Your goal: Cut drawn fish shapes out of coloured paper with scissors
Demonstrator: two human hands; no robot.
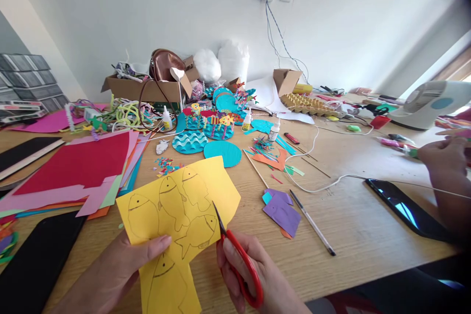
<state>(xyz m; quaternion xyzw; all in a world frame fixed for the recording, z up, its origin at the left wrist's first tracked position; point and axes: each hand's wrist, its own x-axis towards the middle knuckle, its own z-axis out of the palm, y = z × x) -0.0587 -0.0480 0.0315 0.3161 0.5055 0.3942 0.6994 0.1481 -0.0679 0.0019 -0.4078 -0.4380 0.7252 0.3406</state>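
Observation:
My left hand pinches a sheet of yellow paper by its lower left part, thumb on top. Several fish outlines are drawn on the sheet in dark line, and its edge is cut irregularly. My right hand grips red-handled scissors, fingers around the loops. The dark blades lie over the sheet's right side, beside a drawn fish; how far apart they stand is hard to make out. To the right lie purple paper pieces and a pen.
Stacked coloured paper and a black phone lie left. Turquoise card crafts, glue bottles and a cardboard box stand behind. A white cable crosses the table near another phone. Another person's hand is at right.

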